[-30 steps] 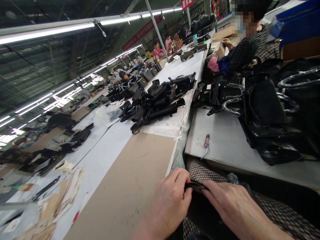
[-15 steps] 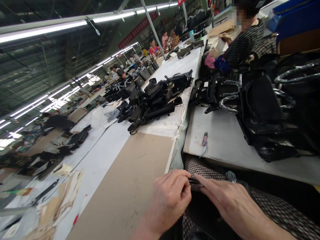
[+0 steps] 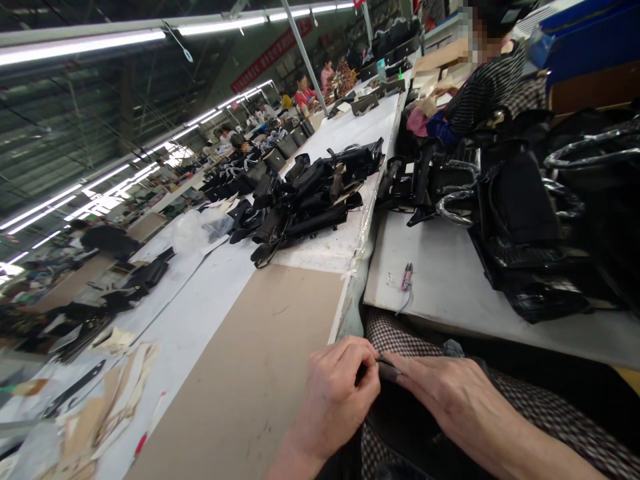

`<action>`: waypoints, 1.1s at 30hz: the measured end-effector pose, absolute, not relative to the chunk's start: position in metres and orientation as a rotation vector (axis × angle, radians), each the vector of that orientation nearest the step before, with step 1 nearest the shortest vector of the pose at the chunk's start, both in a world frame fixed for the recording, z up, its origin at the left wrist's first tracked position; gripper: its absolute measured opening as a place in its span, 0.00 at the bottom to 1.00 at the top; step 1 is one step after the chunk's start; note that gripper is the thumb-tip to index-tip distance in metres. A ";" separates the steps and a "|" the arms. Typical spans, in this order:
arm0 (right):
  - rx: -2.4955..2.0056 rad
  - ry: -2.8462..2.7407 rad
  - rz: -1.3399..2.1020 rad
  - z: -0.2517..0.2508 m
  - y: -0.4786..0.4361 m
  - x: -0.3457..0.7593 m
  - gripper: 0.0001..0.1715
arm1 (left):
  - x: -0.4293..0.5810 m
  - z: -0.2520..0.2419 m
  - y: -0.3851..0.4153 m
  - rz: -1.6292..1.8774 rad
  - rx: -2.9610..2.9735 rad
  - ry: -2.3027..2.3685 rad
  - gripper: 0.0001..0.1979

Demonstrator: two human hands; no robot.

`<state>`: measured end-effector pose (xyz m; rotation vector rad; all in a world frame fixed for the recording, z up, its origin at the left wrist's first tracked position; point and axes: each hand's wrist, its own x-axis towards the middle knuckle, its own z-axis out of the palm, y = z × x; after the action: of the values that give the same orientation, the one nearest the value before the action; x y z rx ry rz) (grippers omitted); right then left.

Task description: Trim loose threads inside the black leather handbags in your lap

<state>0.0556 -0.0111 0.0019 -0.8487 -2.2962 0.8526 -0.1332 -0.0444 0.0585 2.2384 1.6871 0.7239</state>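
Worktable (image 3: 235, 347), stacked black bags (image 3: 523, 200), snips (image 3: 407, 277), held piece (image 3: 395, 400)

No wording legible from where I stand.
Between eleven and twelve o'clock, a long red banner (image 3: 270, 59) carries a row of pale characters, too blurred to read; just past twelve, only a sliver of a red sign (image 3: 359, 3) shows, cut off at the top.
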 end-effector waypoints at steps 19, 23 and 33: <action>-0.776 -2.547 0.901 0.015 -0.006 0.034 0.12 | -0.113 0.079 -0.074 0.617 1.575 2.113 0.29; -0.733 -2.472 0.922 0.013 -0.003 0.034 0.14 | -0.115 0.064 -0.082 0.661 1.493 2.162 0.15; -0.695 -2.369 0.954 0.001 0.012 0.039 0.14 | -0.116 0.058 -0.076 0.892 1.255 2.015 0.05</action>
<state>0.0391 0.0120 0.0006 -0.6951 -2.3692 0.9542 -0.1157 -0.0757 0.0583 1.2548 2.0150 0.8925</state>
